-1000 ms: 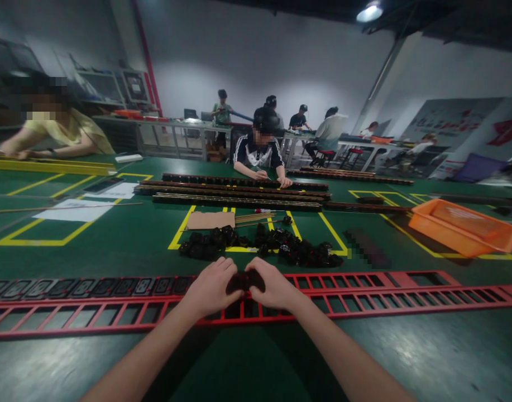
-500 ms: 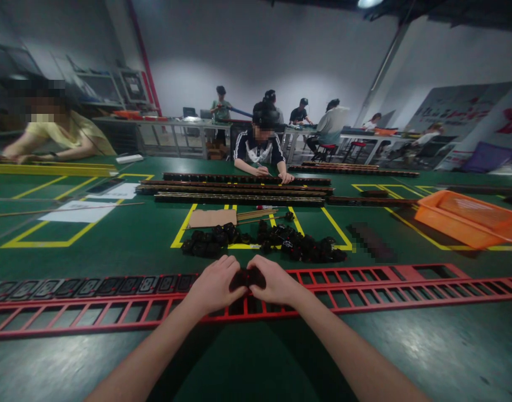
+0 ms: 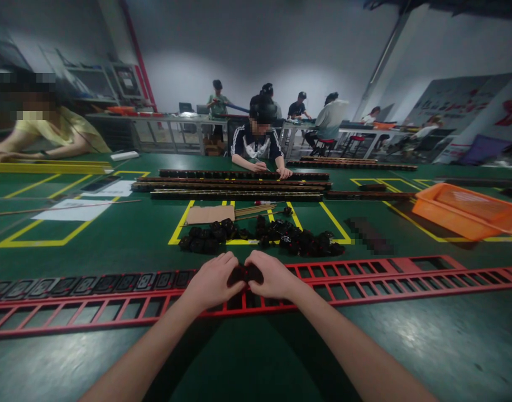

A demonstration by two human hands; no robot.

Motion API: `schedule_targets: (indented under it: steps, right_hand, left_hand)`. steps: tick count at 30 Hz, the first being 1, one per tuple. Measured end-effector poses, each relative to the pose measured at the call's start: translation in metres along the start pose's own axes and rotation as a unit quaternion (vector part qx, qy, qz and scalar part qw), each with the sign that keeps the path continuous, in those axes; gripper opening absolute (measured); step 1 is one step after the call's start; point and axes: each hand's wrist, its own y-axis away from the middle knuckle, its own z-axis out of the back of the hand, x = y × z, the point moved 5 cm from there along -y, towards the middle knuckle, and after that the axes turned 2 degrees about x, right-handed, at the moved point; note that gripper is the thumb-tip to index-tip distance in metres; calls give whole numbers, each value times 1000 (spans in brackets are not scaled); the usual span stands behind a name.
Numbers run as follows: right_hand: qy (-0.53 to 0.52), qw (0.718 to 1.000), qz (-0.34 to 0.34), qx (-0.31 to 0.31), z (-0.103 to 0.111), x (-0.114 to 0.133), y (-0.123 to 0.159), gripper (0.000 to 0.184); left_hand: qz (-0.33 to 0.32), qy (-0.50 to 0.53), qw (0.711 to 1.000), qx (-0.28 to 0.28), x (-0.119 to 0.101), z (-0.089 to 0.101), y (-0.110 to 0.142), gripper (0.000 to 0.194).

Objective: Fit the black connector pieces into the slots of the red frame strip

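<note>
My left hand (image 3: 214, 282) and my right hand (image 3: 271, 274) meet over a long red slotted frame (image 3: 402, 265). Both are closed, thumbs and fingers curled around a small black part (image 3: 253, 273) at the frame's upper row. The fingers hide most of this part. To the left, black and grey square pieces (image 3: 144, 281) fill a run of slots in that row. The lower row shows open slots. Just beyond my hands lie loose heaps of small black parts (image 3: 205, 239).
Behind the heaps are a cardboard piece (image 3: 209, 214), thin sticks (image 3: 256, 210) and long dark strips (image 3: 239, 194). An orange basket (image 3: 469, 209) stands at right, white papers (image 3: 71, 209) at left. A co-worker (image 3: 258, 142) sits opposite; another person (image 3: 58, 131) leans in at far left.
My hands keep nearly the same grip on the black part at the frame. The camera view shifts slightly; otherwise little differs.
</note>
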Motion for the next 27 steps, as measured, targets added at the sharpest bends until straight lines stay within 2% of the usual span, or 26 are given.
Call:
schedule_targets:
  steps: [27]
  right_hand:
    - [88,996,5,9,0,3,-2,21]
  left_hand:
    - [-6,19,1000,12,0,4,1,15]
